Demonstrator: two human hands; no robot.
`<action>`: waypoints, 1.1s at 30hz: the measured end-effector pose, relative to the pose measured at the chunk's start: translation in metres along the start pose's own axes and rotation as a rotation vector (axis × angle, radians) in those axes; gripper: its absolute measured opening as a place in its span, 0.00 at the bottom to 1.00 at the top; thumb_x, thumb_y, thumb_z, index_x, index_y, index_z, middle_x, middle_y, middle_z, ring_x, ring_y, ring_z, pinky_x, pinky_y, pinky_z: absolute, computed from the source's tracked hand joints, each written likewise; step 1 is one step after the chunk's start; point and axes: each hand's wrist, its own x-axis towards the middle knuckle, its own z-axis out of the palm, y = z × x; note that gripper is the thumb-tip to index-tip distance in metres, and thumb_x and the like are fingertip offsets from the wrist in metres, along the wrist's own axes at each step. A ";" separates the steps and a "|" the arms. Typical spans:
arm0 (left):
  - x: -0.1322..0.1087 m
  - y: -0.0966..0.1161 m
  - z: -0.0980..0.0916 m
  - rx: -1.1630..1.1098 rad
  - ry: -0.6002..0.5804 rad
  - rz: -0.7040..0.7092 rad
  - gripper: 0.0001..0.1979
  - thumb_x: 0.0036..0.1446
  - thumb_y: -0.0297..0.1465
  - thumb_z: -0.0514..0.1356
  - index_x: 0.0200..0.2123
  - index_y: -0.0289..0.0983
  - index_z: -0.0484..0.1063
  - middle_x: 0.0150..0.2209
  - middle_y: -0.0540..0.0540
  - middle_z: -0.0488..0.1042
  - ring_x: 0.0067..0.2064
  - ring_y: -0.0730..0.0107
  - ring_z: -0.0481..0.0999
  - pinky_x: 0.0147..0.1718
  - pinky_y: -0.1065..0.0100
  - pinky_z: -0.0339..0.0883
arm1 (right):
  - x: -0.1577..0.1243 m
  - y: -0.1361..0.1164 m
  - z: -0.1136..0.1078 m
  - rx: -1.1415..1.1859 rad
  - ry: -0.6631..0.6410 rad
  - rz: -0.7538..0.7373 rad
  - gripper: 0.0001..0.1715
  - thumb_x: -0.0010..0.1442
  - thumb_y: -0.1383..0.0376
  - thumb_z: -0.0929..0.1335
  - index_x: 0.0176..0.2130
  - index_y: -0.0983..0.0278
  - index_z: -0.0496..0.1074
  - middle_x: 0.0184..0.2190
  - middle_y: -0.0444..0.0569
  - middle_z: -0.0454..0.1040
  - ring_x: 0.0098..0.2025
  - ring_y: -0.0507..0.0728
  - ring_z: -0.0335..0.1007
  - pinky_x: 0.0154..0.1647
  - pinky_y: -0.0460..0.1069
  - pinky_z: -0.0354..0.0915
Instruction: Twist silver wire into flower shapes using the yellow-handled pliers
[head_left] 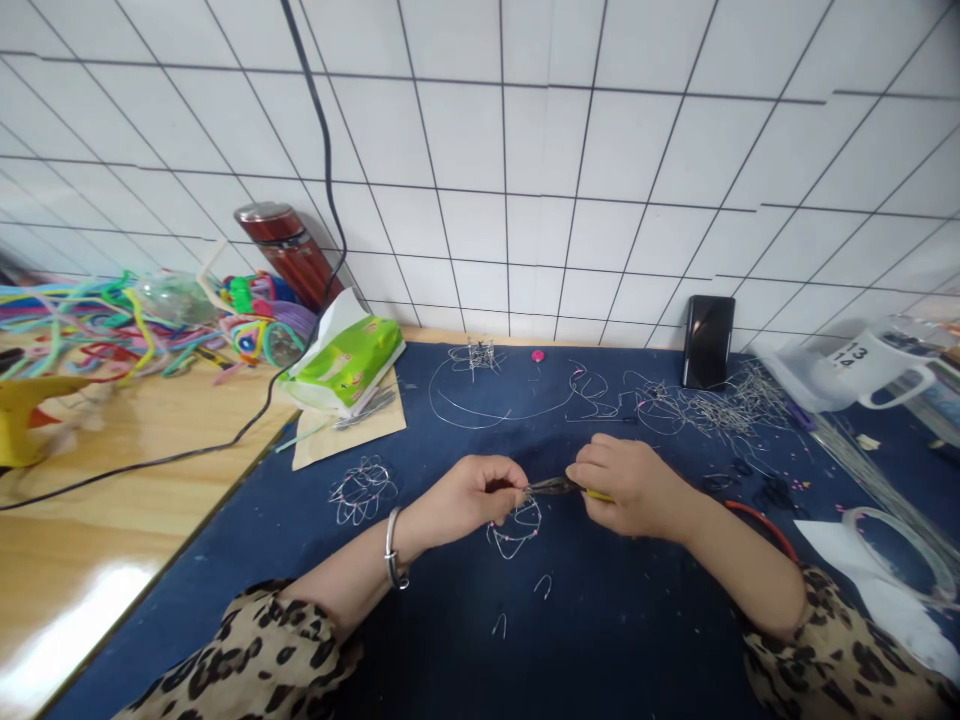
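Note:
My left hand [484, 498] is closed in a pinch on a small wire ornament [517, 535], thin silver loops with tiny pink beads, which hangs below the fingers. My right hand [626, 485] is wrapped round pliers [553, 486] with yellow handles. Their jaws point left and meet the wire at my left fingertips; whether they grip it I cannot tell. Two short bent wire pieces [544, 586] lie on the dark blue mat [420, 650] below. Left of my left hand rests another beaded wire ornament [364, 491].
A tangle of wire [705, 410] lies back right, near a black phone [709, 342] leaning on the wall and a white mug [862, 365]. Tissues [345, 360], a red thermos [289, 250], colourful pipe cleaners [112, 310] and a yellow glue gun [30, 415] are left. A black cable [247, 435] crosses there.

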 end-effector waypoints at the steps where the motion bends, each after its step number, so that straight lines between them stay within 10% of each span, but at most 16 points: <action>1: 0.000 0.000 0.000 -0.002 0.004 -0.001 0.05 0.54 0.30 0.56 0.30 0.34 0.70 0.23 0.52 0.66 0.23 0.78 0.65 0.23 0.75 0.59 | 0.000 0.000 0.000 -0.007 0.001 0.000 0.11 0.52 0.71 0.62 0.36 0.62 0.69 0.29 0.47 0.67 0.31 0.53 0.55 0.29 0.47 0.51; 20: 0.001 -0.002 0.003 0.122 0.133 0.071 0.05 0.53 0.29 0.57 0.29 0.34 0.70 0.22 0.52 0.65 0.23 0.79 0.61 0.21 0.75 0.56 | 0.001 0.008 0.013 0.365 0.048 0.076 0.13 0.47 0.73 0.63 0.36 0.62 0.67 0.30 0.44 0.69 0.35 0.52 0.62 0.37 0.48 0.60; 33: 0.001 -0.002 0.009 0.246 0.334 0.138 0.02 0.48 0.24 0.57 0.25 0.33 0.70 0.23 0.51 0.68 0.24 0.78 0.65 0.23 0.75 0.59 | 0.002 0.004 0.004 0.141 0.126 0.045 0.12 0.50 0.72 0.64 0.37 0.63 0.69 0.31 0.48 0.70 0.35 0.54 0.63 0.35 0.47 0.59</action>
